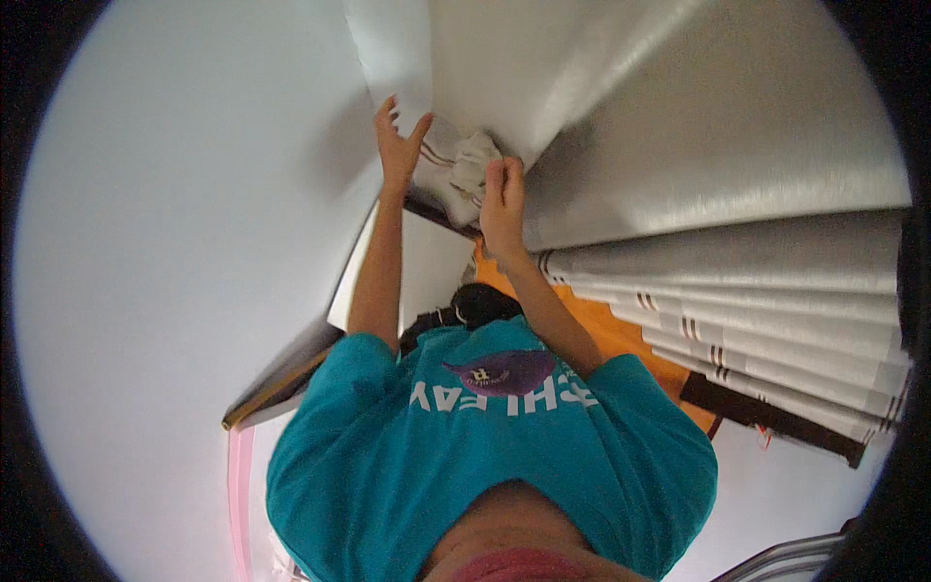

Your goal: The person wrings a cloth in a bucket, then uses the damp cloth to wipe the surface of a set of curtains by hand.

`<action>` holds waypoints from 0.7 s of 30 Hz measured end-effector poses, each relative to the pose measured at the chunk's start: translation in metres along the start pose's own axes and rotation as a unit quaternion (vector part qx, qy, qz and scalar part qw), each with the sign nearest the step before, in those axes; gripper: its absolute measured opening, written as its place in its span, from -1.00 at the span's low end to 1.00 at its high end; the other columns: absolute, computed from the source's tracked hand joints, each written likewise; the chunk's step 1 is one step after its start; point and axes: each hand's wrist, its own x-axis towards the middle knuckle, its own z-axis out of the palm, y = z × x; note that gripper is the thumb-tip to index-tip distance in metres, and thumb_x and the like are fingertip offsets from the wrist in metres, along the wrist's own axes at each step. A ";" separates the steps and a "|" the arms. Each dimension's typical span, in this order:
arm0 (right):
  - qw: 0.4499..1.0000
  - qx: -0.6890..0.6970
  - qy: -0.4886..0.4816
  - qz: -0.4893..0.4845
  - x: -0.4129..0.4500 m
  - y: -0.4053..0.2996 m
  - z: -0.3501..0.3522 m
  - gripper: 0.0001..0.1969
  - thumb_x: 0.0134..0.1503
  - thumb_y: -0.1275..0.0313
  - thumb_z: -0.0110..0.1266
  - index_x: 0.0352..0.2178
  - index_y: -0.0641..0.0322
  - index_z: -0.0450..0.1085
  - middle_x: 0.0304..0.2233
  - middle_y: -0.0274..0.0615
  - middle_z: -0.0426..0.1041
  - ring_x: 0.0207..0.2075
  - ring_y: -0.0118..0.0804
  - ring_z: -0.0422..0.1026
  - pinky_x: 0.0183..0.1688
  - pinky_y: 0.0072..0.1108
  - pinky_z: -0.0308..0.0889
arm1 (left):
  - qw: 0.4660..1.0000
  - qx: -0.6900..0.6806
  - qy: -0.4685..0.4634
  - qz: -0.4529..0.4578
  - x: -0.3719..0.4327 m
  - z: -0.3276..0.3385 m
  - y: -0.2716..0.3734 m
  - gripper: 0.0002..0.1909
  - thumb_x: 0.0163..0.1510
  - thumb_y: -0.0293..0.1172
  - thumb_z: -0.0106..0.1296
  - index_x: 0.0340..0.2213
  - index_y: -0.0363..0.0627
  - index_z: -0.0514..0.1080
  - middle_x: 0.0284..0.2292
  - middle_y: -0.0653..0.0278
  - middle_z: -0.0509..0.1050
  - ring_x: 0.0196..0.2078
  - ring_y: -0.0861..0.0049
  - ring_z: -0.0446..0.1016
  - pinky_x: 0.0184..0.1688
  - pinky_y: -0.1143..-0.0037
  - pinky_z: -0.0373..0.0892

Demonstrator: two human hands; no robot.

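Note:
Grey curtain fabric (625,145) with striped bands hangs in front of me and to the right. My right hand (503,207) is closed on a bunched, pale part of the cloth (474,160), its fingertips pinching the edge. To the left, my left hand (402,145) is raised with thumb and fingers apart, close to the wall and to the striped cloth, with nothing seen between the fingers. Whether the bunched cloth belongs to the same curtain cannot be told.
A white wall (167,182) fills the left side. Below my arms are a white panel (436,254) and an orange-brown floor (604,320). A dark strip (771,422) lies under the curtain folds at right. Curved metal bars (793,553) stand at lower right.

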 end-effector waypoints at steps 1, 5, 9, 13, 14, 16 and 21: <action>1.000 0.000 -0.013 0.015 -0.011 -0.002 -0.010 -0.74 0.28 0.24 -0.15 -0.30 0.27 0.19 -0.44 -0.39 0.14 -0.38 -0.55 0.12 -0.29 -0.68 0.13 | 1.000 -0.003 -0.009 -0.005 -0.002 -0.002 -0.009 -0.43 -0.01 -0.13 0.20 -0.04 -0.19 0.32 -0.18 0.18 0.43 -0.10 0.35 0.37 -0.05 0.35 0.32; 0.940 0.270 0.040 0.204 -0.054 -0.004 -0.038 -0.83 0.24 0.32 -0.04 -0.26 0.19 0.24 -0.35 -0.36 0.27 -0.30 -0.55 0.24 -0.19 -0.67 0.20 | 0.961 -0.099 -0.247 -0.073 -0.024 0.000 -0.013 -0.34 -0.07 -0.08 0.24 0.01 -0.13 0.31 -0.12 0.16 0.41 0.01 0.28 0.32 0.02 0.27 0.28; 0.990 0.111 0.081 0.016 -0.071 -0.017 -0.050 -0.80 0.18 0.32 0.03 -0.30 0.24 0.28 -0.29 -0.27 0.32 -0.25 -0.38 0.31 -0.15 -0.52 0.25 | 0.953 0.110 -0.275 0.062 -0.045 -0.001 -0.027 -0.55 -0.02 -0.17 0.20 -0.13 -0.12 0.39 -0.10 0.15 0.41 -0.05 0.37 0.35 -0.12 0.30 0.32; 0.954 -0.157 0.052 -0.248 -0.049 -0.029 -0.051 -0.74 0.08 0.40 0.09 -0.24 0.32 0.29 -0.17 0.06 0.31 -0.11 0.03 0.34 0.01 -0.34 0.21 | 0.950 -0.093 -0.293 -0.057 -0.073 -0.008 -0.032 -0.71 0.06 -0.32 0.11 -0.21 -0.20 0.38 -0.19 0.11 0.45 -0.15 0.48 0.41 -0.16 0.41 0.33; 0.922 -0.226 0.020 -0.313 -0.038 -0.026 -0.045 -0.73 0.06 0.46 0.10 -0.20 0.31 0.27 -0.19 0.05 0.33 -0.12 0.01 0.34 -0.02 -0.37 0.23 | 0.949 -0.154 -0.260 -0.093 -0.087 -0.009 -0.025 -0.73 0.08 -0.38 0.05 -0.19 -0.23 0.37 -0.25 0.08 0.48 -0.21 0.51 0.43 -0.16 0.47 0.33; 0.885 -0.279 -0.018 -0.372 -0.023 -0.003 -0.030 -0.69 0.04 0.53 0.11 -0.17 0.31 0.25 -0.20 0.04 0.35 -0.13 0.00 0.35 -0.05 -0.41 0.25 | 0.964 -0.130 -0.222 -0.066 -0.111 -0.016 -0.017 -0.73 0.08 -0.39 0.02 -0.18 -0.24 0.36 -0.25 0.09 0.49 -0.21 0.50 0.43 -0.15 0.48 0.33; 0.967 -0.170 -0.078 -0.174 -0.041 0.115 -0.012 -0.70 0.08 0.46 -0.01 -0.13 0.30 0.26 -0.08 0.24 0.31 -0.06 0.26 0.31 0.01 -0.14 0.22 | 0.972 -0.112 -0.185 -0.092 -0.139 -0.025 -0.006 -0.71 0.10 -0.44 -0.07 -0.15 -0.35 0.35 -0.22 0.07 0.49 -0.18 0.45 0.43 -0.12 0.50 0.32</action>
